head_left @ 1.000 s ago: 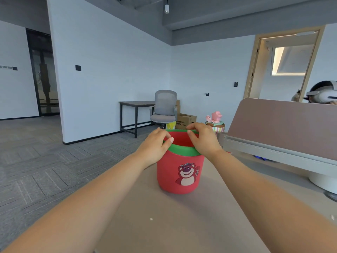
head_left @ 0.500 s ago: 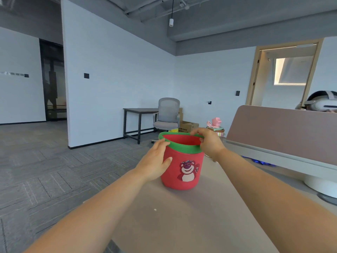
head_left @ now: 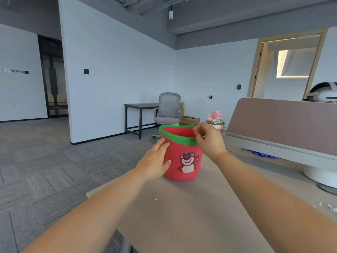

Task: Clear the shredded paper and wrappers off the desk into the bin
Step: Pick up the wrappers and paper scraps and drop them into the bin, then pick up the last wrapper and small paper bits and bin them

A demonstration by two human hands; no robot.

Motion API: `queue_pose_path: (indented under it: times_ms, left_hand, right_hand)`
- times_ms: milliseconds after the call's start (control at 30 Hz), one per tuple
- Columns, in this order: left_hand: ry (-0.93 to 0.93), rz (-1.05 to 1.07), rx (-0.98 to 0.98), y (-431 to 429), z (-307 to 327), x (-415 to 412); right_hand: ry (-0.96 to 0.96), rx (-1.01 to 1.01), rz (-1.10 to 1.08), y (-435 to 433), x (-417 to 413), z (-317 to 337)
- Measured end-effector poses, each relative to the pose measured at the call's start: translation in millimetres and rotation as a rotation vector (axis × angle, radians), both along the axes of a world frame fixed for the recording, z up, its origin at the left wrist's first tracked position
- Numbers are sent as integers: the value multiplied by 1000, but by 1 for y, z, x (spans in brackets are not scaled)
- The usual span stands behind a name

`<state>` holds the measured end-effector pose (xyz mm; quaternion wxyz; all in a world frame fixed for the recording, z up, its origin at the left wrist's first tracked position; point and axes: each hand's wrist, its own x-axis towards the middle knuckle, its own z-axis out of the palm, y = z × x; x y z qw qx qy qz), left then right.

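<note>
Now: bin (head_left: 182, 154) upright at desk's (head_left: 200, 225) far end; left hand (head_left: 155, 161) flat, fingers together against its side; right hand (head_left: 209, 141) curled at rim, pinch unclear. Likely light, soft-walled: grip both sides.

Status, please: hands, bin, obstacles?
Left hand flat on bin side. Right hand pinches its rim. Bin upright on desk. Scraps beside right arm; nothing blocks.

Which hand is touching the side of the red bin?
The left hand, fingers flat on the bin wall; the right hand is up at the green rim.
</note>
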<state>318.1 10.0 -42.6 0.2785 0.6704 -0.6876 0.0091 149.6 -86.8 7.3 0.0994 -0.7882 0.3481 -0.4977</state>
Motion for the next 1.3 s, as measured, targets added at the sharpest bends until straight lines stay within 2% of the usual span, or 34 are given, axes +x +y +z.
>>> queue_pose_path:
  times_ms: [167, 233, 367, 533, 900, 1000, 1133, 1300]
  left_hand:
    - [-134, 170, 445, 17, -62, -5]
    - [-174, 237, 546, 25, -85, -12]
    - [-187, 250, 520, 26, -95, -28]
    - [-245, 70, 521, 1, -92, -89]
    - [-335, -325, 489, -64, -84, -298]
    - [-346, -529, 457, -53, -82, -346]
    - [-260, -800, 421, -32, -82, -392]
    - [180, -942, 422, -15, -81, -430]
  right_hand:
    - [74, 33, -23, 27, -22, -40]
    - [140, 96, -20, 34, -34, -61]
    - [270, 245, -47, 41, -70, -97]
    - [335, 346, -142, 49, -139, -114]
    - [325, 477, -678, 103, -356, -116]
    - [372, 504, -835, 119, -398, -123]
    - [381, 658, -949, 146, -435, -131]
    - [358, 647, -984, 183, -463, -129]
